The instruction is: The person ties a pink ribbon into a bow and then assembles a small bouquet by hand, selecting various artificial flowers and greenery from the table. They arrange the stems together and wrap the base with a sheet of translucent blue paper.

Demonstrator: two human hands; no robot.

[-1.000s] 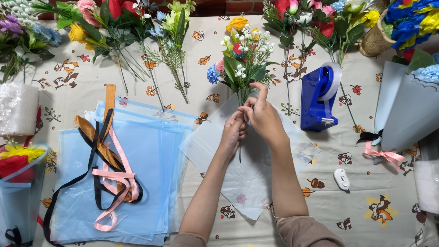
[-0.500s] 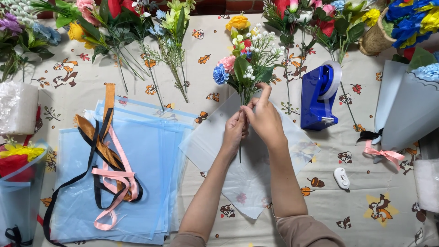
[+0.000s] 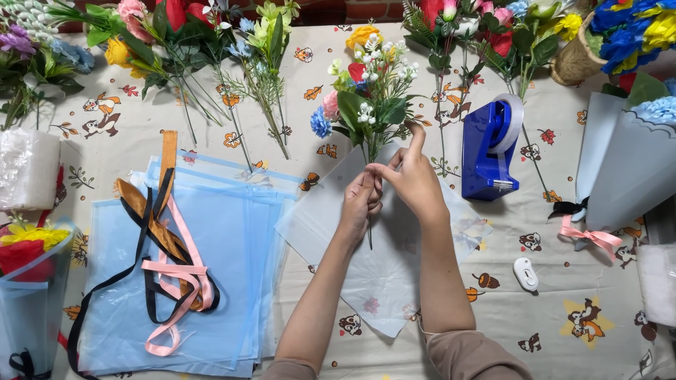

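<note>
Bench [image 3: 605, 309] under a cartoon-print cloth carries, at my left, a stack of pale blue wrapping sheets [image 3: 211, 281] with pink and black ribbons [image 3: 169, 281] lying across it, and a translucent sheet [image 3: 380, 281] directly below my hands. Above that sheet I hold a small bouquet [image 3: 366, 98] upright by its stems, my left hand [image 3: 360, 205] clenched around them and my right hand [image 3: 415, 179] pinching them just above, its fingers [image 3: 417, 137] partly raised. Just right of my right hand stands a blue tape dispenser [image 3: 489, 151], and nearer me lies a small white cutter [image 3: 524, 273].
</note>
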